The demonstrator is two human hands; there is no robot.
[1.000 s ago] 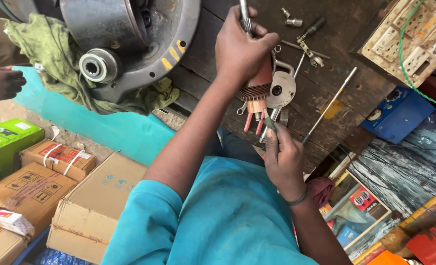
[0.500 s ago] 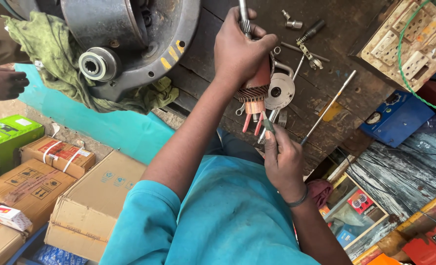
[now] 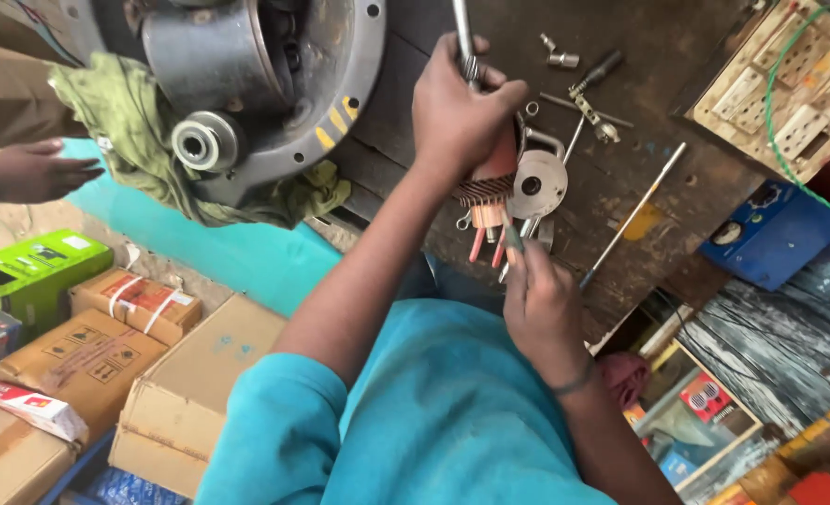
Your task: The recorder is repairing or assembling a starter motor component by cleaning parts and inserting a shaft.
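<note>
Left hand point(image 3: 461, 117) fist-clamped around the motor armature point(image 3: 490, 182), shaft up, over the dark workbench point(image 3: 658, 243); right hand point(image 3: 541, 299) just below it, fingertips pinching a thin tool point(image 3: 511, 236) against its lower end.

Left hand point(image 3: 457, 112) gripping armature point(image 3: 491, 182) by its steel shaft point(image 3: 464, 42) over dark surface point(image 3: 677, 201). Right hand point(image 3: 541, 304) fingers point(image 3: 518, 257) at its copper leads point(image 3: 488, 229).
</note>
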